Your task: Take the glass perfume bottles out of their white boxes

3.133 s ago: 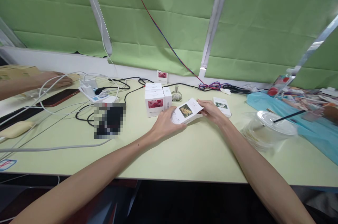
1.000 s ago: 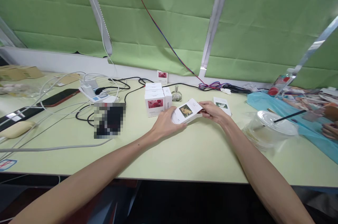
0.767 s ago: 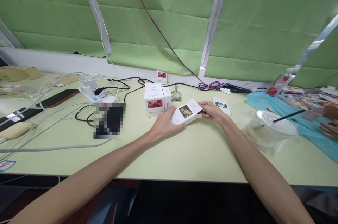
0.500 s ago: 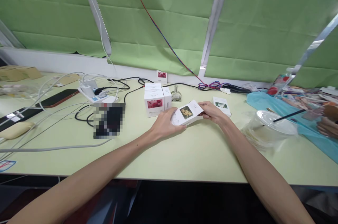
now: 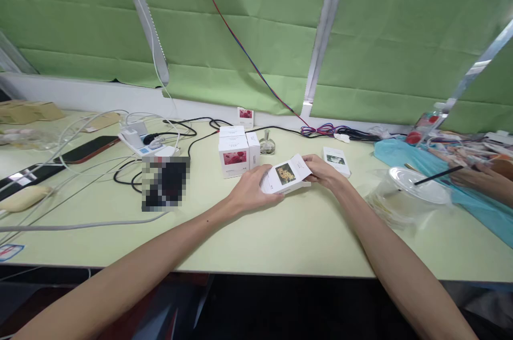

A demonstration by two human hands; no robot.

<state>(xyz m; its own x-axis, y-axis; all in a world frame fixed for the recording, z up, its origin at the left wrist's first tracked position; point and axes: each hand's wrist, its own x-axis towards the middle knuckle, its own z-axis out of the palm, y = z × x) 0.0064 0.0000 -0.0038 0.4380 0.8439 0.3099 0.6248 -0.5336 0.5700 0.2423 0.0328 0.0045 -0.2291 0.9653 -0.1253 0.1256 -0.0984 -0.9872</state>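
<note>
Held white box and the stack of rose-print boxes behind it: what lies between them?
In the head view, only bare table separates the held box, gripped by left hand and right hand, from the rose-print boxes.

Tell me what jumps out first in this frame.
Both hands meet mid-table on a small white box with a yellow flower picture, the left hand gripping its near end, the right hand at its far end. Just behind stands a cluster of white boxes with red flower pictures; a lidded clear cup sits right.

Bare table point(image 5: 280, 233) nearside; stacked boxes point(image 5: 236, 150) crowd behind the hands.
</note>
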